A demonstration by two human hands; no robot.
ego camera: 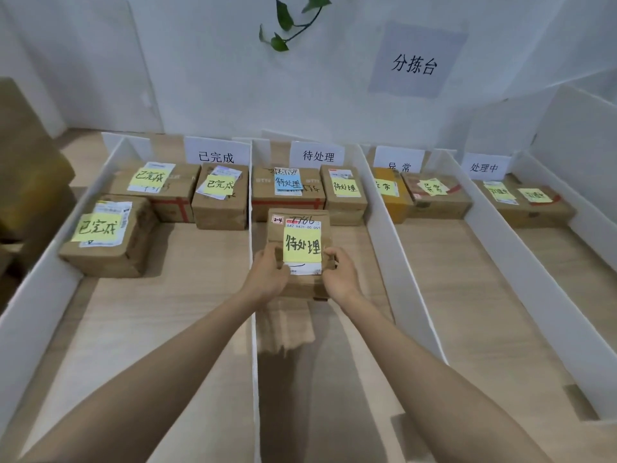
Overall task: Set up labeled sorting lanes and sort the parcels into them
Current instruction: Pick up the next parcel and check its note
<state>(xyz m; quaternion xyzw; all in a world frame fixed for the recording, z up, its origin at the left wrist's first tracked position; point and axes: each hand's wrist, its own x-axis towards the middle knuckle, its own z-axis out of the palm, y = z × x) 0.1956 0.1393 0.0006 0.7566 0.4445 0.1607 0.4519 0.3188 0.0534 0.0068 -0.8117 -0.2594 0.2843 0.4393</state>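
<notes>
Both hands hold one parcel (300, 222) between them: the left hand (267, 272) curls round its near left corner and the right hand (340, 275) round its near right corner, thumbs lying on the top face. A yellow note (302, 243) on that face reads 待处理. The parcel sits in the lane whose sign (318, 156), straight beyond it, carries the same words, so it seems to be in the right lane and about to be put down. A shadow on the tabletop (334, 379) just nearer than the parcel suggests that it hangs a little above the wood, though I cannot tell whether its far edge touches. Just beyond the parcel lie two more boxes with the same wording, one wide (287, 195) and one smaller (344, 192). Just left of the parcel, close to the left hand, stands a thin white divider (254, 329), and another divider (400, 248) stands further off to its right. Left of the parcel, past the near divider, is the 已完成 lane (216, 157), and to its right are the lanes marked 异常 (399, 165) and 处理中 (484, 167). The likeliest slip is the left hand or elbow knocking the light divider and pushing it out of line. A thumb dragged across the note could peel it off. Sliding the parcel too far forward would shove the two boxes beyond it.
</notes>
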